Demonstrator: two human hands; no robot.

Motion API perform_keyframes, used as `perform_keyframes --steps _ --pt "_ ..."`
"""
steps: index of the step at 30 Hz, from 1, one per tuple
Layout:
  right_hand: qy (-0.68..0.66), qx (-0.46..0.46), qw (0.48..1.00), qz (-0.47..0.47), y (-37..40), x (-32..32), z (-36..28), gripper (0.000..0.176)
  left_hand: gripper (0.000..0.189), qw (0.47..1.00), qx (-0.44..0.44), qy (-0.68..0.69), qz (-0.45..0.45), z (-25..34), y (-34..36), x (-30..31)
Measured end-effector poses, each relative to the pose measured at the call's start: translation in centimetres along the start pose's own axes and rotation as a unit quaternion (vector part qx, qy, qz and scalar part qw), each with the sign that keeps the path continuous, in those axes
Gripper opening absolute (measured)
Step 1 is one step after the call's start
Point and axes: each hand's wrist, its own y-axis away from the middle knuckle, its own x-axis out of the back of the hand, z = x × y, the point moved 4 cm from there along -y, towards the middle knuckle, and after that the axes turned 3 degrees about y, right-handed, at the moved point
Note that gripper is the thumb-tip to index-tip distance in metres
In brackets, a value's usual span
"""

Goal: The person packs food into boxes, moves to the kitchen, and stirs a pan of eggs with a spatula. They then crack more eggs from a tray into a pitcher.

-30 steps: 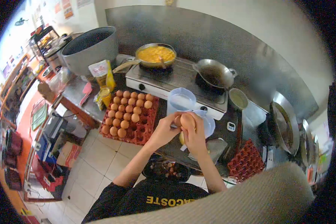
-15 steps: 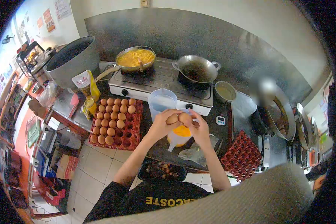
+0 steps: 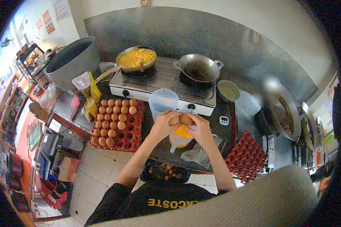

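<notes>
My left hand point(image 3: 163, 124) is closed around a brown egg point(image 3: 174, 120). My right hand point(image 3: 199, 130) grips another brown egg point(image 3: 185, 119), pressed close beside the first; whether their shells are cracked is too small to tell. Both hands are above a translucent pitcher point(image 3: 175, 146), which holds orange-yellow egg yolks point(image 3: 182, 131) and has its spout toward me. Just behind my hands stands a second clear pitcher point(image 3: 163, 102). To the left, a red egg tray point(image 3: 134, 130) carries rows of brown eggs, with bare cups along its right side.
A two-burner stove point(image 3: 159, 81) bears a pan of yellow food point(image 3: 136, 58) and a dark wok point(image 3: 199, 68). An eggless red tray point(image 3: 246, 157), a plastic bag point(image 3: 202, 155) and a timer point(image 3: 224, 120) lie to the right. Below the counter edge is a black bin of shells point(image 3: 166, 172).
My right hand has turned inward, its fingers drawn in closer around its egg. My left hand stays nearly where it was. The view has shifted slightly.
</notes>
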Motion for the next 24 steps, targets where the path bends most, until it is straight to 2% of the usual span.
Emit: perform_keyframes --steps 12,16,19,22,23,24 --pt "0.089 0.043 0.995 -0.015 0.5 0.1 0.0 0.058 0.038 0.999 -0.025 -0.039 0.000 0.5 -0.2 0.3" --pt "0.099 0.043 0.994 -0.007 0.6 0.6 -1.5 0.060 0.040 0.999 -0.041 -0.008 -0.004 1.5 -0.2 0.4" --pt "0.028 0.004 0.999 -0.014 0.4 0.6 -1.3 0.061 0.040 0.996 -0.023 0.085 0.000 1.8 0.1 0.8" --pt "-0.136 -0.049 0.987 0.070 0.6 1.3 -3.2 0.053 0.037 0.969 0.042 0.237 0.049 1.8 1.1 2.3" --pt "-0.204 -0.085 0.974 0.056 1.0 1.2 -4.0 0.048 0.035 0.955 0.058 0.280 0.075 2.3 1.6 3.6" --pt "-0.208 -0.062 0.976 0.029 1.4 0.7 -4.9 0.048 0.034 0.939 0.074 0.321 0.102 2.8 2.3 5.2"
